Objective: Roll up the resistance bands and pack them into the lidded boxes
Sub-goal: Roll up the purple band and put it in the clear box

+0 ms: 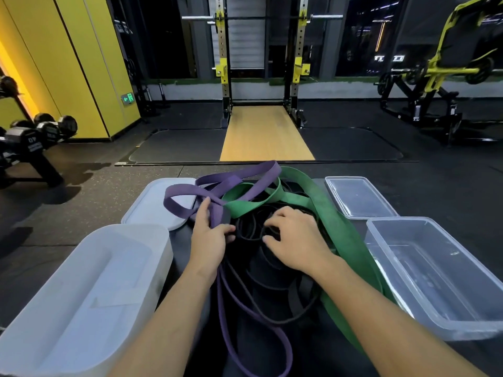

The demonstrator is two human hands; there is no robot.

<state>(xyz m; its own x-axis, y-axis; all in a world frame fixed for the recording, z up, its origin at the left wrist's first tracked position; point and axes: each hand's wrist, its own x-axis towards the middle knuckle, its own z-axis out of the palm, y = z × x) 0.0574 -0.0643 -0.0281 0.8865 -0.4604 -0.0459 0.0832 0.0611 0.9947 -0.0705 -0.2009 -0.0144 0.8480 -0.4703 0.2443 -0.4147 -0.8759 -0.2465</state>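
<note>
Head view, bench set-up.

- The bands lie in one tangled heap in the middle of the dark table, between the boxes, none rolled and none packed.
- Purple band: loops at the far left of the heap, one loop lying over the white lid; a long run comes back towards you and hangs past the near edge.
- Green band: wide, crosses the purple at the far side and runs down the right of the heap, beside the clear box.
- Black bands: thin loops in the centre, under both hands.
- Your left hand: closed on the purple band, which passes between thumb and fingers; index finger lies along it.
- Your right hand: palm down on the heap, fingertips curled into a loop of the black bands.
- White box: near left, open, nothing inside, its lid just beyond it.
- Clear box: near right, open, nothing inside; clear lid flat just beyond it.
- Background: dumbbell rack far left, squat rack ahead over a wooden platform.
</note>
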